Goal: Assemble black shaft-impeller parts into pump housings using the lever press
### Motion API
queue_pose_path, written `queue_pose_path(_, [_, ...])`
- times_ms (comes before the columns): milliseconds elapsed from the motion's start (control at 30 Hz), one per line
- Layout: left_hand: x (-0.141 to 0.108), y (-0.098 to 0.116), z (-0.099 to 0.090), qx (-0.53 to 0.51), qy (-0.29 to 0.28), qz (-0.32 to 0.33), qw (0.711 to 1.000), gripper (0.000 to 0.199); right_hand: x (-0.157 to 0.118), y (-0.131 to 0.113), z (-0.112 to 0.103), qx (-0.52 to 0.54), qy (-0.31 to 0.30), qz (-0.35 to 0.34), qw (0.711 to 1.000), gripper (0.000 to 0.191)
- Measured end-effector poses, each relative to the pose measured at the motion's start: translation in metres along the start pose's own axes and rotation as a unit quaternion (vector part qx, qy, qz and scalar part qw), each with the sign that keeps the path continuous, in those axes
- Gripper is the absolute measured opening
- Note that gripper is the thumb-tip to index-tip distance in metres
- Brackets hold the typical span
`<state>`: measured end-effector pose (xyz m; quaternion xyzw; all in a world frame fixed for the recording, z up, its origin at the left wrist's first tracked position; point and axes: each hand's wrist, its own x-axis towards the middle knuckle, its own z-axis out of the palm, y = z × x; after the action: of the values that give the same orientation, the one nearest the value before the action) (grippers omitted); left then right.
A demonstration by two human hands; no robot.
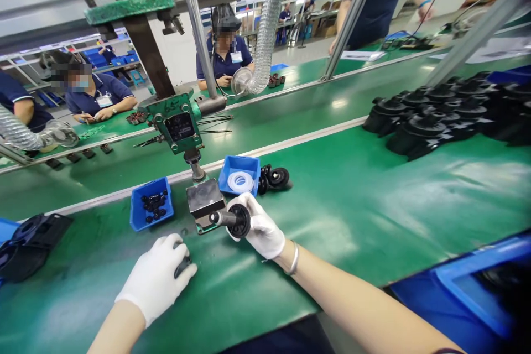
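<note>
My right hand (263,229), in a white glove, grips a black round wheel-like part (241,222) by its rim. A dark shaft (223,218) sticks out of that part to the left, in front of the metal block (206,197) under the press. Low over the green table, my left hand (155,279), also gloved, has its fingers curled round a small black part (182,266). Most of that piece is hidden by the fingers, so its kind does not show. Above the block stands the green press head (176,121).
A blue bin (133,207) holds small black pieces. Another blue bin (226,163) holds white rings, with black wheels (279,177) beside it. Black housings (418,133) stand at right; a black molded part (31,240) lies at left. Co-workers (226,58) sit across the bench.
</note>
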<state>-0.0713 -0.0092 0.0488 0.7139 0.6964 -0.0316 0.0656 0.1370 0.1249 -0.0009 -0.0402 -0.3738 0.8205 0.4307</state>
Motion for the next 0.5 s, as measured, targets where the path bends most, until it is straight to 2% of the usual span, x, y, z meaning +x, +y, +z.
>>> queue_pose_path(133, [-0.001, 0.001, 0.003, 0.023, 0.0, -0.026, 0.999, 0.029, 0.001, 0.002, 0.001, -0.022, -0.008, -0.005, 1.0, 0.034])
queue_pose_path(200, [-0.003, -0.002, 0.004, 0.01, 0.018, -0.035, 0.999, 0.027, 0.002, -0.001, 0.006, -0.045, 0.0, -0.006, 0.999, 0.035])
queue_pose_path(267, [-0.007, -0.006, 0.006, -0.067, 0.067, -0.047, 0.994, 0.024, 0.001, -0.008, 0.013, -0.086, 0.014, -0.024, 0.996, 0.037])
queue_pose_path(300, [-0.01, -0.007, 0.009, -0.135, 0.111, -0.058, 0.983, 0.024, 0.0, -0.014, 0.018, -0.118, 0.017, -0.04, 0.992, 0.038])
queue_pose_path(333, [-0.013, -0.008, 0.012, -0.219, 0.165, -0.073, 0.959, 0.024, -0.001, -0.019, 0.023, -0.159, 0.014, -0.057, 0.986, 0.038])
queue_pose_path(367, [-0.016, -0.008, 0.016, -0.309, 0.223, -0.089, 0.92, 0.025, -0.004, -0.025, 0.029, -0.209, 0.007, -0.075, 0.975, 0.037])
queue_pose_path(433, [-0.021, -0.004, 0.024, -0.471, 0.325, -0.113, 0.812, 0.027, -0.012, -0.033, 0.038, -0.32, -0.013, -0.103, 0.942, 0.031])
queue_pose_path(500, [-0.024, 0.003, 0.032, -0.583, 0.372, -0.114, 0.713, 0.028, -0.021, -0.035, 0.045, -0.412, -0.024, -0.117, 0.903, 0.028])
